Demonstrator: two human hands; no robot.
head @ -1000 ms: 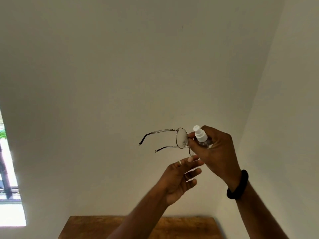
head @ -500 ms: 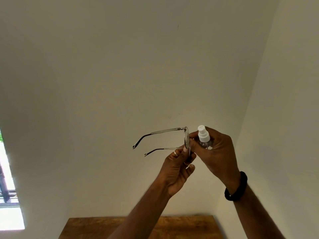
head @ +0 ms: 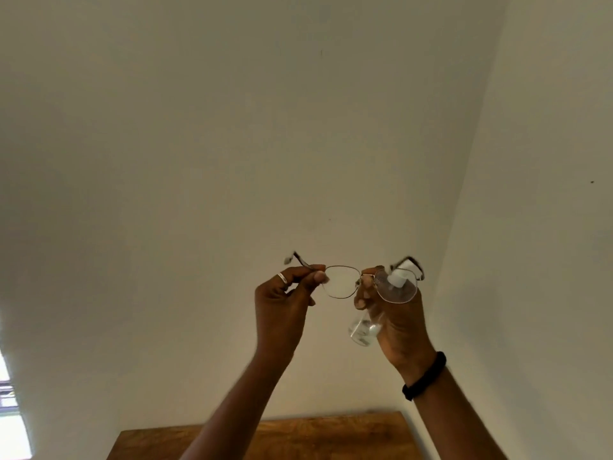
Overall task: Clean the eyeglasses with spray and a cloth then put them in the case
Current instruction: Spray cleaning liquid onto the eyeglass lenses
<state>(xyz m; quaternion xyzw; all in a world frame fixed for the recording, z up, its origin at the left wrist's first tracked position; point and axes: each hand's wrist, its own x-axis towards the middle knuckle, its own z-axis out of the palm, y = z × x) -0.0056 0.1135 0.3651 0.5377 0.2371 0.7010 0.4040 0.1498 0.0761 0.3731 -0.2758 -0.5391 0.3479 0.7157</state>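
Thin metal-framed eyeglasses (head: 343,282) are held up in front of the pale wall, lenses facing me, temples pointing away. My left hand (head: 282,307) pinches the frame at its left hinge with thumb and fingers; a ring shows on one finger. My right hand (head: 398,322) grips a small clear spray bottle (head: 363,332) with a white nozzle, seen through the right lens, and its fingertips touch the bridge of the glasses. No cloth or case is in view.
A wooden table (head: 315,439) shows at the bottom edge, below my forearms. Pale walls meet in a corner on the right. A bright window (head: 11,426) sits at the lower left. A black band circles my right wrist.
The glasses have turned from side-on to facing me. My left hand moved from under the lenses out to the left hinge. The view has tilted slightly.
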